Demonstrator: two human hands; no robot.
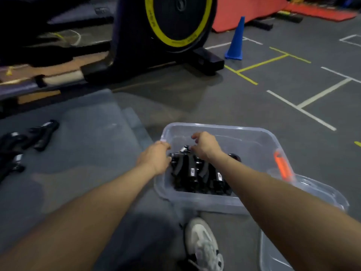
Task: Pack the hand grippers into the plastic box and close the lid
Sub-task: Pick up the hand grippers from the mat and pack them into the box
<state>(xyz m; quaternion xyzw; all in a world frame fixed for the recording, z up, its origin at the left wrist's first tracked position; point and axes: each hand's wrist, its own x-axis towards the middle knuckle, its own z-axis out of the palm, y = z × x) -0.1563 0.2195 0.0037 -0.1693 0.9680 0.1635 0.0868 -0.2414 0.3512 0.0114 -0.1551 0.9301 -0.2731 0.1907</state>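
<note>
The plastic box (252, 137) is clear, smooth plastic, slightly cloudy, with a soft sheen along its rim. The hand grippers (195, 171) inside it look like glossy black plastic, with small bright, silvery labels catching light. More hand grippers on the mat (39, 133) show the same black sheen. That mat (88, 153), at the floor's left side, looks like smooth, faintly shiny blue-grey vinyl. The floor (273, 94) is matt grey, finely grained like rubber, with painted white and yellow lines. The lid (322, 192) is the same clear plastic; an orange clip (282, 165) looks like glossy plastic. The cone (236, 40) is matt blue plastic. The shoe (203, 243) is pale mesh cloth.
</note>
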